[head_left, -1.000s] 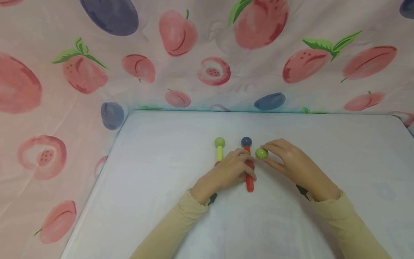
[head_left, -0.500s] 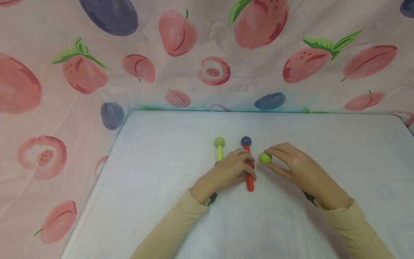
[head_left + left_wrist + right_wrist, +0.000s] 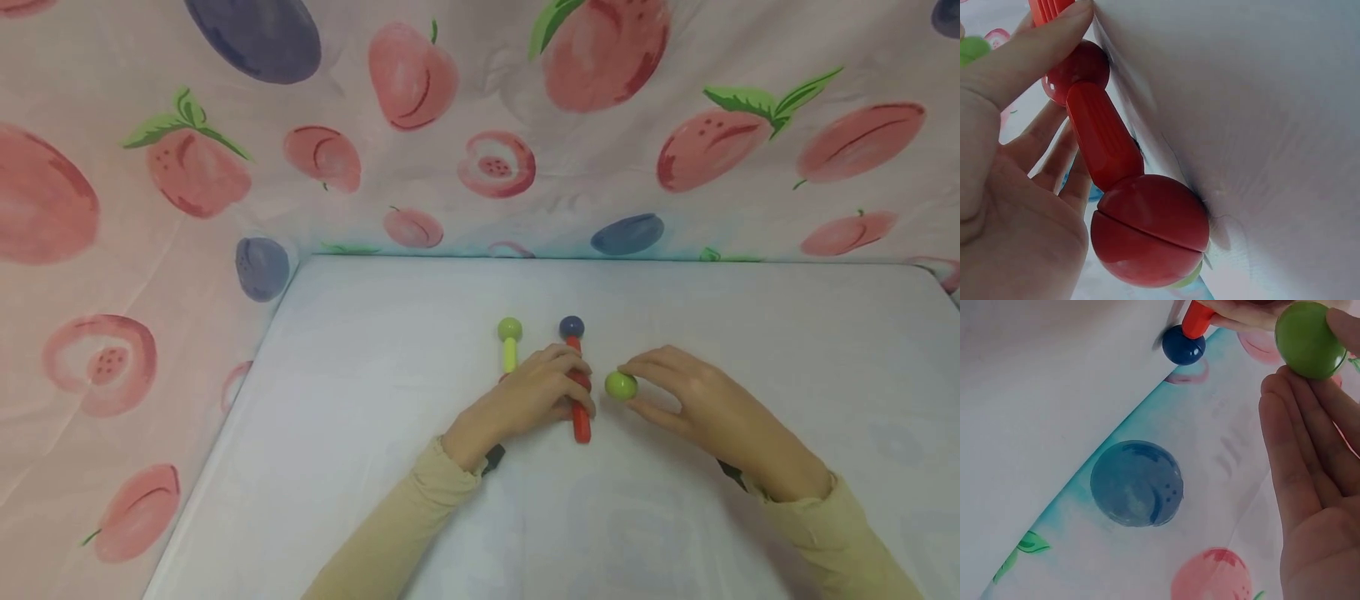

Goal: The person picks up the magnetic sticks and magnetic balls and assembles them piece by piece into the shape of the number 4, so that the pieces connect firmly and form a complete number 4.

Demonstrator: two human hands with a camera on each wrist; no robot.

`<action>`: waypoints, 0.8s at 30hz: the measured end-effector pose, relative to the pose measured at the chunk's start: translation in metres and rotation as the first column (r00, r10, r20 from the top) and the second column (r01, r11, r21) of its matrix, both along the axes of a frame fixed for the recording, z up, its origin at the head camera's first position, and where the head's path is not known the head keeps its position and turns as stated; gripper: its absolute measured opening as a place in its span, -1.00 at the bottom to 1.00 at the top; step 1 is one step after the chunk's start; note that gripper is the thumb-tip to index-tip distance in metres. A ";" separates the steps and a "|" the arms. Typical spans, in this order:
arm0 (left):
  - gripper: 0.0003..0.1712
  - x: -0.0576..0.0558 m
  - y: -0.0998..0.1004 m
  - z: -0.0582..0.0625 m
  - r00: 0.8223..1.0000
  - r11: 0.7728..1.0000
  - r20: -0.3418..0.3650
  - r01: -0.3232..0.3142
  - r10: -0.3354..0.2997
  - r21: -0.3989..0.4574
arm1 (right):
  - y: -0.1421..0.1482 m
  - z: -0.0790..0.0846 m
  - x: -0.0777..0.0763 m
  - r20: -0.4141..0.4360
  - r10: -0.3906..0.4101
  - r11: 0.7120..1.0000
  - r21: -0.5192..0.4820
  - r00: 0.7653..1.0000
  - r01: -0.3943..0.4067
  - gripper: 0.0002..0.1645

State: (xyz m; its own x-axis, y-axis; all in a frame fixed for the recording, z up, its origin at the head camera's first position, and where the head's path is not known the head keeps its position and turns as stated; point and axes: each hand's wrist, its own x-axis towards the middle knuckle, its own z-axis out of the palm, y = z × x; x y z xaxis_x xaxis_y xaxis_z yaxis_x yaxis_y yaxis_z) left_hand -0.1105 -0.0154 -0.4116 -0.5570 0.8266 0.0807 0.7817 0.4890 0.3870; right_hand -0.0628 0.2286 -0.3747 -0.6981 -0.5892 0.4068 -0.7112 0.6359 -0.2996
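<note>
My left hand (image 3: 521, 400) grips a joined piece of rods and balls lying on the white table. In the left wrist view its thumb and fingers are around a red ball (image 3: 1091, 65); a red rod (image 3: 1104, 134) links that to a second red ball (image 3: 1150, 231). Beyond the fingers stick out a dark blue ball (image 3: 572, 327) and, towards me, a red rod (image 3: 581, 425). On the left a yellow rod (image 3: 510, 356) carries a light green ball (image 3: 510, 329). My right hand (image 3: 701, 400) pinches another green ball (image 3: 621, 385) by thumb and fingertips, apart from the piece.
A white-covered table (image 3: 360, 375) extends around both hands. Behind it and along its left side hangs a fruit-patterned cloth (image 3: 420, 167). Beige sleeves (image 3: 397, 525) cover both forearms.
My right hand has drawn back to the right and towards me with the green ball, away from the red rods. The left hand and its piece stay in place.
</note>
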 end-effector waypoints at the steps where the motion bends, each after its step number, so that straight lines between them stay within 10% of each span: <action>1: -0.81 0.000 0.000 0.000 1.000 1.000 0.008 -0.001 0.001 0.004 | 0.000 -0.001 0.001 0.004 0.008 1.000 -0.002 1.000 -0.008 -0.27; 6: -0.79 -0.002 -0.001 0.000 0.999 1.000 0.053 -0.004 0.003 0.016 | 0.000 -0.003 0.005 0.035 0.050 0.999 -0.005 0.998 -0.050 -0.62; 24: -0.77 -0.005 -0.002 -0.001 0.998 0.999 0.067 0.014 -0.016 0.037 | -0.014 -0.019 0.017 0.156 0.135 0.991 0.000 0.978 -0.137 -0.53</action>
State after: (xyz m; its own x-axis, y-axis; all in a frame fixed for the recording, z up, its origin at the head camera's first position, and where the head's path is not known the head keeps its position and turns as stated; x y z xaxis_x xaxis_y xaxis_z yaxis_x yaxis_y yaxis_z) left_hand -0.1155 -0.0169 -0.4126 -0.5499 0.8320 0.0739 0.7605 0.4622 0.4561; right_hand -0.0458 0.2150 -0.3937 -0.6651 -0.6867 0.2932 -0.7369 0.5400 -0.4067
